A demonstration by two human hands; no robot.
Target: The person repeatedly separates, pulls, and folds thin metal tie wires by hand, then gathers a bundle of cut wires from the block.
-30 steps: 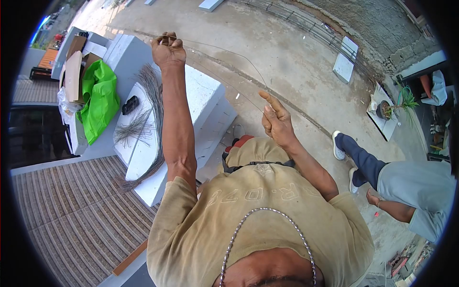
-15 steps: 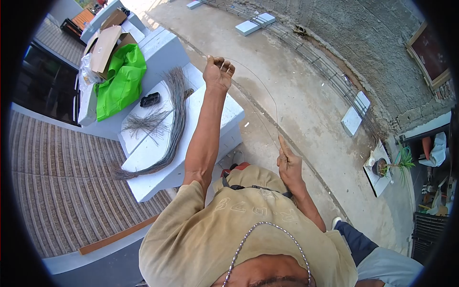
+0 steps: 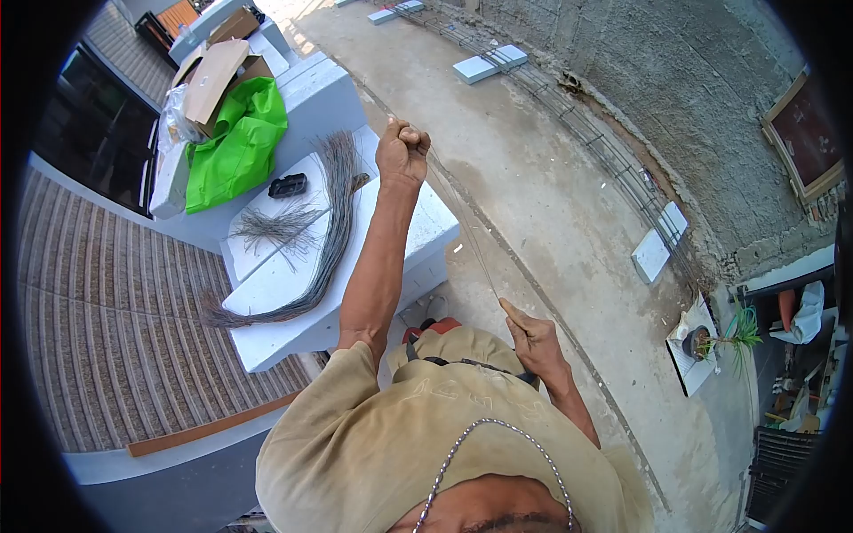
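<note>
My left hand [image 3: 402, 153] is raised near the white blocks, its fingers closed round one end of a thin looped wire [image 3: 469, 233]. The wire's strands run close together down to my right hand [image 3: 537, 345], which pinches the other end in front of my waist. Left of my left forearm, a long bundle of thin wires [image 3: 336, 240] lies curved across a white block [image 3: 267, 342]. Beside it are a small loose pile of wires [image 3: 277, 228] and a black object [image 3: 287, 185].
A green bag [image 3: 233, 155] and cardboard [image 3: 213, 80] lie on white blocks at the upper left. A long rebar frame [image 3: 582, 133] rests on white blocks along the rough wall. A potted plant [image 3: 697, 342] stands at the right.
The wire's wide loop has drawn in to a narrow one. My left hand's fingers have curled in tighter, and my right hand sits lower. The other person at the right has left the view.
</note>
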